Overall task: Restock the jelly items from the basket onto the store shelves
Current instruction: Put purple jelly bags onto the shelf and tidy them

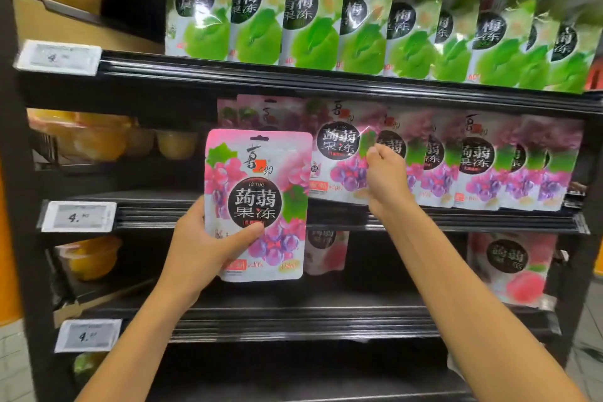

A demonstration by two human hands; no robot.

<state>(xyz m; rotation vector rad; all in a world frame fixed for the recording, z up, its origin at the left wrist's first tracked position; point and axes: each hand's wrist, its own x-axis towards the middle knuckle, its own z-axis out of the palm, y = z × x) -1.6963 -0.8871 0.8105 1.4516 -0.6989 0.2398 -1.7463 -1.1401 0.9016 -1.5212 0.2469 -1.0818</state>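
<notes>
Grape jelly pouch (257,206), a flat glossy pink plastic packet printed with purple grapes, green leaves and a round black label, stands upright at the centre of the frame, held in front of the shelving and resting on no shelf. Our left hand (199,238) grips it by its lower left edge: the thumb lies across the front just below the black label and the fingers are curled behind the packet. Our right hand (386,179) is raised to the shelved grape pouches (476,166), a row of matching pink-and-purple packets that stand overlapping on the black metal middle shelf (456,220), right of centre. We see this hand from the back, its fingers curled, the fingertips meeting at the right edge of the leftmost front packet in that row; we cannot tell whether they pinch that packet or only touch it. Across the top of the frame the green plum pouches (359,19), glossy white-and-green packets, stand side by side along the upper shelf. At the lower right the peach pouches (512,268), white packets with pink fruit, stand on the lower shelf. Clear plastic cups of orange jelly (88,137) sit at the left edge of the frame, and white price tags (80,216) are clipped to the shelf fronts on that side
</notes>
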